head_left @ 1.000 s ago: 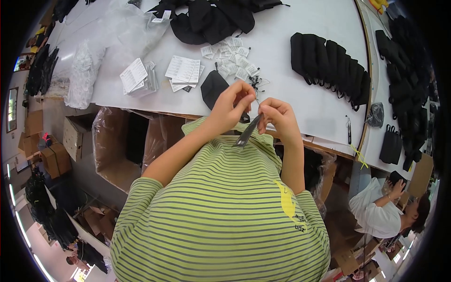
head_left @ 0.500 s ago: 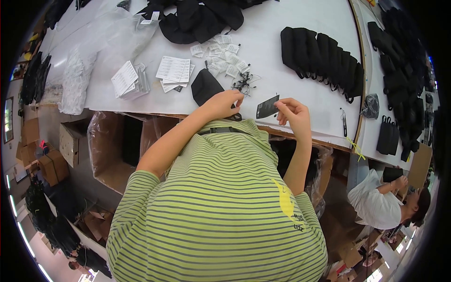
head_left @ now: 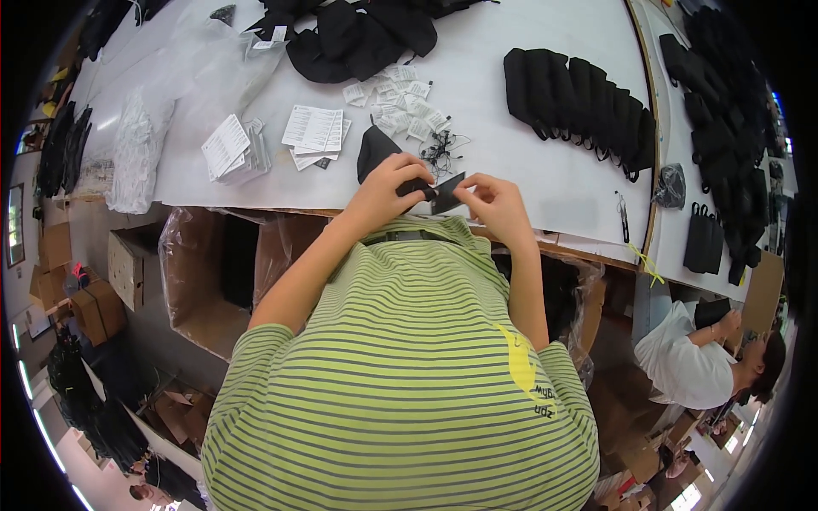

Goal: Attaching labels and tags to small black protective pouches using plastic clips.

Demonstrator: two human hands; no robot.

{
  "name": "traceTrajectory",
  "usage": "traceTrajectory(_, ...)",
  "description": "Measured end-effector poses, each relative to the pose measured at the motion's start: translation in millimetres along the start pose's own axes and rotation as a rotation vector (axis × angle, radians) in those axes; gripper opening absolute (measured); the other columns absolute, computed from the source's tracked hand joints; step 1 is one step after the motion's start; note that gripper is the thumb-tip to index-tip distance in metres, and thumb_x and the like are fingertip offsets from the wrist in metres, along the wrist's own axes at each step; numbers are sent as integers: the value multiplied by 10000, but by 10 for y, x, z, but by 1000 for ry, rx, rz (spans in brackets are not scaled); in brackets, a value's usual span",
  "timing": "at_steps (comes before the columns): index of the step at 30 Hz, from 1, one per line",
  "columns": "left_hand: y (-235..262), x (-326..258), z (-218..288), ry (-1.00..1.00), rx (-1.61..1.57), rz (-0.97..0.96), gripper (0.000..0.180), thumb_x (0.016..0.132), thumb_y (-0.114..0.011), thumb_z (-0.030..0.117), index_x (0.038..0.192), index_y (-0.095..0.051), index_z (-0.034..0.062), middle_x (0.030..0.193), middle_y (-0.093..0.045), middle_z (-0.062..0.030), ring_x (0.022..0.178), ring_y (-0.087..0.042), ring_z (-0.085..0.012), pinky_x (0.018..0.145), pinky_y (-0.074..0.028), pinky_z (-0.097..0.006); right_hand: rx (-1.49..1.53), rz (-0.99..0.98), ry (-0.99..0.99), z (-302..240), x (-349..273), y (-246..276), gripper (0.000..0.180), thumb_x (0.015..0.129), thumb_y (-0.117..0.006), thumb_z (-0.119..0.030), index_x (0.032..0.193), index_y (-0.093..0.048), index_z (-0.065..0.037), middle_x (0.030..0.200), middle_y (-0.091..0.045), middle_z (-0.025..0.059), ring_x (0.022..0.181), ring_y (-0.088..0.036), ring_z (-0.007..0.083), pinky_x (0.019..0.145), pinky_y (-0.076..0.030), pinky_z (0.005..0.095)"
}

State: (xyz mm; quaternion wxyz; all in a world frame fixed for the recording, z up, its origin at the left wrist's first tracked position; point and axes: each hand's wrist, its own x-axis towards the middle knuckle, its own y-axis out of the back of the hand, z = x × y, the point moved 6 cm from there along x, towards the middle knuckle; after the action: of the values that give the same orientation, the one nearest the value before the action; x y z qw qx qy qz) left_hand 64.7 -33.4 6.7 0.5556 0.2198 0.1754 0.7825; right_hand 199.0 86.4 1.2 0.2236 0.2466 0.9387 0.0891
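Head view: the left hand (head_left: 392, 186) has its grip closed on one black fabric pouch (head_left: 377, 152) at the near edge of the white counter (head_left: 545, 170). The right hand (head_left: 498, 200) has its grip pinched on one flat, dark, rectangular tag (head_left: 446, 196), just beside the left fingers. Two stacks of white cards (head_left: 313, 128) lie leftward. A plastic-lined cardboard box (head_left: 196, 294) holds dark contents.

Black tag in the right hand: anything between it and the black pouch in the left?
Nothing visible: the black tag is close beside the black pouch in the left hand; the black strings lie beyond the tag, not between.
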Motion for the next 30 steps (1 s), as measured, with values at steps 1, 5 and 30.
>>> traceTrajectory(1,149,-56,109,14,12,166,185,682,-702,99,846,-625,65,932,-570,-81,936,-534,-263,859,-429,-381,5,5,4,-24,-3,-69,126,820,-659,-152,862,-673,-34,543,-541,-4,479,-468,51,449,-350,209)
traceTrajectory(5,447,-301,385,57,284,387,188,649,-735,62,782,-603,43,872,-567,-70,856,-531,-237,776,-431,-340,-40,-17,141,-269,4,-339,103,831,-677,-133,864,-664,-36,535,-499,-38,489,-418,21,458,-305,205)
traceTrajectory(30,586,-494,508,414,-816,511,80,932,-531,91,986,-528,31,875,-566,-11,745,-496,-78,716,-373,-203,638,-82,198,-578,-238,-214,143,832,-634,-27,944,-545,-33,788,-589,21,738,-551,87,710,-423,219)
